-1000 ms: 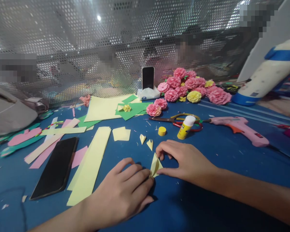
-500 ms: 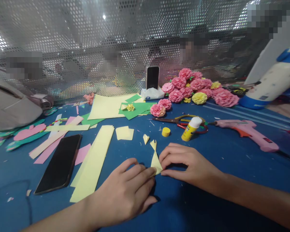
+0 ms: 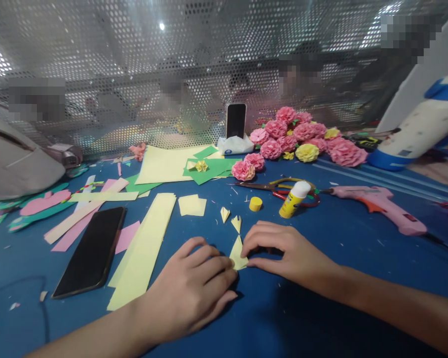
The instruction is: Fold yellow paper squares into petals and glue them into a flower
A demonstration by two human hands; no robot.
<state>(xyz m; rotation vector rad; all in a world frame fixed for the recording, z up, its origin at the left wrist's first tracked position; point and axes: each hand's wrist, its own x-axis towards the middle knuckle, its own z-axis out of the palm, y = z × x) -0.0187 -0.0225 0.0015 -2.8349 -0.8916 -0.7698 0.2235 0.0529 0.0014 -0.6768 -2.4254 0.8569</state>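
A small folded piece of pale yellow paper (image 3: 237, 252) lies on the blue table (image 3: 321, 298) between my two hands. My left hand (image 3: 190, 293) rests on the table with its fingertips pinching the paper's left edge. My right hand (image 3: 283, 253) arches over from the right, fingertips pressed on the paper's right side. Two smaller folded yellow petals (image 3: 231, 219) lie just beyond the piece.
A black phone (image 3: 93, 251) lies at the left beside yellow paper strips (image 3: 145, 248). A glue stick (image 3: 294, 199), its yellow cap (image 3: 255, 203), scissors (image 3: 276, 186) and a pink glue gun (image 3: 377, 201) lie behind. Pink paper flowers (image 3: 298, 134) and a propped phone (image 3: 236, 121) stand by the mesh wall.
Both hands stay on the yellow piece. The upright flap has been pressed lower and the fold looks narrower than a second ago.
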